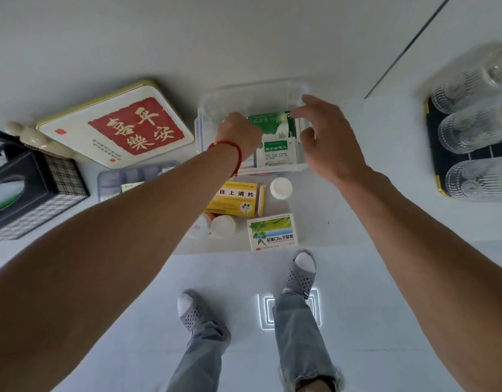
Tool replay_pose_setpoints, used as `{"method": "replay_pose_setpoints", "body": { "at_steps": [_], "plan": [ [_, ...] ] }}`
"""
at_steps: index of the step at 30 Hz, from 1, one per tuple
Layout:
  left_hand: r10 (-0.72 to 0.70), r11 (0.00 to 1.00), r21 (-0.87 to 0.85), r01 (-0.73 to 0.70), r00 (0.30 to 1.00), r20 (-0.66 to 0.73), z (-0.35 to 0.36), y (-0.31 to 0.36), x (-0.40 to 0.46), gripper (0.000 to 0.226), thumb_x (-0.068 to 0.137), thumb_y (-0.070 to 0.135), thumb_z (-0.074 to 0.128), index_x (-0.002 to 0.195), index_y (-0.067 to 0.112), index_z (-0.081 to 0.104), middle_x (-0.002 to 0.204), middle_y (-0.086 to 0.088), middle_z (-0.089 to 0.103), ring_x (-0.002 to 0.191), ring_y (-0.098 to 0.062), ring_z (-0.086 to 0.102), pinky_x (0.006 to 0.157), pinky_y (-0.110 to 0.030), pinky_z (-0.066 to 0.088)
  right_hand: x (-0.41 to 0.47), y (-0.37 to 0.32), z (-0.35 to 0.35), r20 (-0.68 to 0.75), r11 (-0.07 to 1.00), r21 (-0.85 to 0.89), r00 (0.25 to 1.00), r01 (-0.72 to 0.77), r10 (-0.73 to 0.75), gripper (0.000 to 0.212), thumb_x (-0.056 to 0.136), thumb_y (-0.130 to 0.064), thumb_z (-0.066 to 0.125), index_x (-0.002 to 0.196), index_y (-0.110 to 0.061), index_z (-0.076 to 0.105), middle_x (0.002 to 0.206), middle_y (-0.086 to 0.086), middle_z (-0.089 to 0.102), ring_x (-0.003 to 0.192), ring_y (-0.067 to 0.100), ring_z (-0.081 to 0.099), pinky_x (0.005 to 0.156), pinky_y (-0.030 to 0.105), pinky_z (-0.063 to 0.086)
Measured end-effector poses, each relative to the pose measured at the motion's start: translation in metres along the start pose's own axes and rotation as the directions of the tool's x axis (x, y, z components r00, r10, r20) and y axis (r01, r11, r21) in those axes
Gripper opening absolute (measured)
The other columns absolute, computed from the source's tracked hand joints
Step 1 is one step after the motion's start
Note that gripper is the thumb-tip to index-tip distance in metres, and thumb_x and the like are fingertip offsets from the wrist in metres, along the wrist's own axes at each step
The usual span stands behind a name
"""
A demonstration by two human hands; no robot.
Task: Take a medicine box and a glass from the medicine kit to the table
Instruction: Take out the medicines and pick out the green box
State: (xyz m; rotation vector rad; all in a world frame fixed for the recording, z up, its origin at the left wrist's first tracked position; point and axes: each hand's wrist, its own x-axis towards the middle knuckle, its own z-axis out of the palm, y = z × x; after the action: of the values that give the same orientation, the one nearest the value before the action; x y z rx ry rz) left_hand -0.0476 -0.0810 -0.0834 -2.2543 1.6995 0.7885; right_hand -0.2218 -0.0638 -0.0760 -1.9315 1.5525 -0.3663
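Both hands reach into the clear medicine kit [252, 94]: left hand [238, 134] grasps green medicine box [272, 128] (fingers hidden), right hand [326, 137] released above it.

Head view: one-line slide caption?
Both hands, left hand and right hand, reach into the clear plastic medicine bin holding green-and-white boxes.

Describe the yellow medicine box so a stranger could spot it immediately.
Find the clear plastic bin in the middle of the white counter. Just in front of it, nearer the person, lies the yellow medicine box. It is the only yellow carton; the boxes around it are green and white.
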Motion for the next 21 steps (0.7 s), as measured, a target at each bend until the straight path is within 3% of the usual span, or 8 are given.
{"method": "replay_pose_setpoints", "body": {
  "at_steps": [1,3,6,8,11,14,18,21],
  "plan": [
    [0.017,0.999,0.027,-0.017,1.0,0.014,0.003,0.003,0.01,0.021,0.099,0.007,0.052,0.111,-0.007,0.062,0.086,-0.014,0.056,0.091,-0.029,0.06,0.078,-0.035,0.048,0.005,0.004,0.001,0.028,0.999,-0.028,0.999,0.017,-0.016,0.042,0.095,0.002,0.049,0.133,-0.011,0.064,0.154,0.005,0.049,0.146,0.023,0.037,0.119,0.037,0.035],
    [-0.062,0.981,-0.179,0.07,0.997,0.048,0.009,0.008,0.026,0.022,0.099,0.01,0.052,0.115,-0.001,0.06,0.095,-0.011,0.056,0.084,-0.023,0.056,0.078,-0.032,0.049,0.007,0.012,0.003,0.013,0.995,-0.072,0.998,0.067,-0.066,0.039,0.092,0.007,0.053,0.128,-0.005,0.066,0.148,0.01,0.054,0.141,0.028,0.042,0.113,0.041,0.042],
    [-0.2,0.81,-0.526,0.258,0.966,0.166,0.01,0.024,0.027,0.022,0.098,0.016,0.044,0.116,0.006,0.051,0.101,-0.007,0.056,0.07,-0.015,0.053,0.058,-0.025,0.045,0.002,0.018,0.003,-0.015,0.99,-0.079,0.993,0.119,-0.12,0.033,0.09,0.0,0.057,0.119,0.004,0.069,0.142,0.017,0.058,0.134,0.038,0.048,0.108,0.044,0.047],
    [-0.231,0.726,-0.616,0.307,0.952,0.203,0.013,0.028,0.033,0.039,0.1,0.021,0.041,0.133,0.002,0.05,0.124,-0.015,0.061,0.102,-0.028,0.065,0.081,-0.037,0.053,0.002,0.02,0.003,0.004,0.989,-0.075,0.992,0.127,-0.127,0.031,0.088,0.004,0.062,0.118,0.005,0.07,0.143,0.017,0.058,0.134,0.038,0.048,0.108,0.043,0.047],
    [-0.284,0.71,-0.598,0.372,0.928,0.24,0.012,0.03,0.036,0.047,0.103,0.024,0.037,0.14,-0.002,0.049,0.144,-0.022,0.051,0.132,-0.038,0.05,0.102,-0.042,0.044,0.004,0.022,0.002,0.035,0.987,-0.091,0.991,0.134,-0.131,0.032,0.087,0.006,0.066,0.119,0.003,0.07,0.146,0.015,0.056,0.135,0.035,0.047,0.109,0.037,0.046],
    [-0.217,0.816,-0.499,0.292,0.954,0.205,0.012,0.031,0.041,0.044,0.105,0.019,0.035,0.142,-0.002,0.046,0.146,-0.021,0.049,0.133,-0.037,0.049,0.081,-0.033,0.049,0.006,0.026,0.002,0.027,0.986,-0.1,0.991,0.135,-0.133,0.032,0.089,0.011,0.061,0.118,0.001,0.07,0.147,0.011,0.055,0.135,0.032,0.047,0.109,0.034,0.045],
    [-0.147,0.896,-0.417,0.15,0.988,0.039,0.008,0.024,0.036,0.039,0.098,0.008,0.056,0.135,-0.002,0.046,0.129,-0.014,0.06,0.116,-0.027,0.06,0.093,-0.029,0.047,0.006,0.031,0.005,0.016,0.985,-0.096,0.99,0.144,-0.143,0.034,0.088,0.016,0.056,0.115,0.0,0.071,0.148,0.011,0.055,0.135,0.033,0.047,0.108,0.037,0.048],
    [-0.074,0.92,-0.381,0.088,0.996,0.052,0.018,0.009,0.039,0.029,0.098,0.007,0.055,0.127,0.004,0.053,0.11,-0.005,0.063,0.089,-0.018,0.058,0.086,-0.028,0.051,0.005,0.031,0.008,0.007,0.987,-0.085,0.991,0.134,-0.134,0.037,0.087,0.017,0.054,0.114,-0.001,0.071,0.149,0.009,0.054,0.136,0.031,0.046,0.106,0.037,0.049]
  ]
}}
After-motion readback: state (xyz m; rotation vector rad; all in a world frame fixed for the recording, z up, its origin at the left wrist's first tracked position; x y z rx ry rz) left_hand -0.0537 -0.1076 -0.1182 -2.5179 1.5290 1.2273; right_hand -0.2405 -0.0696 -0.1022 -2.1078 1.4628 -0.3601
